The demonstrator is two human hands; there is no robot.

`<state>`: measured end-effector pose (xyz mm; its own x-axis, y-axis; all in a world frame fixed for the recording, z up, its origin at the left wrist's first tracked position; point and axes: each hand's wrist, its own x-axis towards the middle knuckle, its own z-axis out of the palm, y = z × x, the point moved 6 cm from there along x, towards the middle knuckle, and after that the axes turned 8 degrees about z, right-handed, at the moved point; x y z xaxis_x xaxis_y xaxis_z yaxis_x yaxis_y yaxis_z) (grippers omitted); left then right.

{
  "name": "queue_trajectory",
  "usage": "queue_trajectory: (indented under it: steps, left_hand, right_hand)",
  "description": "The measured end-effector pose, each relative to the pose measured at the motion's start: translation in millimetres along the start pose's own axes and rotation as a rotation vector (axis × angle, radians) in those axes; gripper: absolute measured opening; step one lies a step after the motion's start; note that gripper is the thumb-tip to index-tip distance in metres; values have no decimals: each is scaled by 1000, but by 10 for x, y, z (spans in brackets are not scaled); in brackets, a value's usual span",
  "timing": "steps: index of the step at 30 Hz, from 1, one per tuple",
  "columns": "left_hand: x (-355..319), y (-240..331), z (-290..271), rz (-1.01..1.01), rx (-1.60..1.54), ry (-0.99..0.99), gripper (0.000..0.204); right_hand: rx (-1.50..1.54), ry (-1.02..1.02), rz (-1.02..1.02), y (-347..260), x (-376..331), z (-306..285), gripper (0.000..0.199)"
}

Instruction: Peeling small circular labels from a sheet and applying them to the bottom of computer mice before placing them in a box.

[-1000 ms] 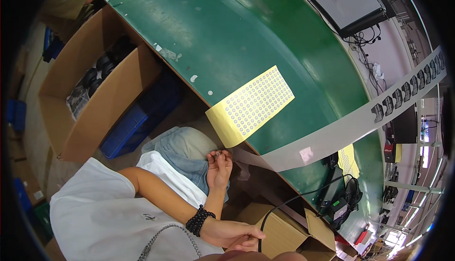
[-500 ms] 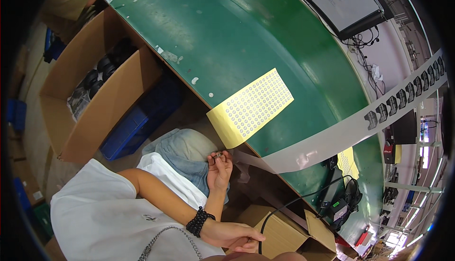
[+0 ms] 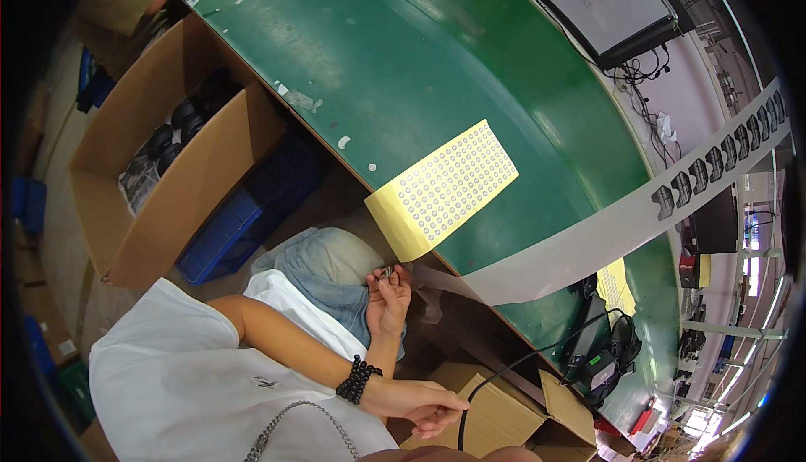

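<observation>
One cardboard box [image 3: 172, 210] stands beside the green bench [image 3: 336, 42], bare room beyond. Right hand [image 3: 388, 304] pinches a small piece [image 3: 386, 272] short of the edge. Left hand [image 3: 422, 406] curls loosely by a black cable [image 3: 461, 430]; hold unclear. Yellow sticker sheet [image 3: 445, 185] overhangs the edge; pale strip [image 3: 554, 262] crosses it.

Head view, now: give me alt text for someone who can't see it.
The right hand holds a small object at its fingertips while the left hand touches a black cable. Beside them, a green table bears a yellow sheet of round stickers; a long translucent strip crosses it.
</observation>
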<state>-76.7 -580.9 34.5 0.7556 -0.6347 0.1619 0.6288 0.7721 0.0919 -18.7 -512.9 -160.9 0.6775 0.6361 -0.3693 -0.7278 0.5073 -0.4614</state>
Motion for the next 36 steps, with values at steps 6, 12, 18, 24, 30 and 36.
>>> queue_trajectory:
  steps: [6, 12, 18, 24, 30, 36]
  left_hand:
    - [-126, 2, -479, 13, 428, 83, 42]
    - [-234, 56, -1008, 76, 772, 185, 33]
    - [-310, 23, -1208, 11, 762, 152, 28]
    - [-346, 96, -1260, 10, 685, 177, 23]
    - [-448, 163, -1150, -21, 766, 112, 18]
    - [-811, 672, -501, -56, 1316, -151, 16]
  right_hand:
    - [27, -27, -2, 21, 0, -20, 44]
    - [40, -59, -11, 23, 21, -74, 42]
    - [67, -94, 7, 15, 25, -61, 39]
    - [99, -87, 18, 16, 26, -63, 38]
    - [66, -113, -6, 19, 6, 7, 34]
    - [64, -60, 17, -30, 10, -46, 32]
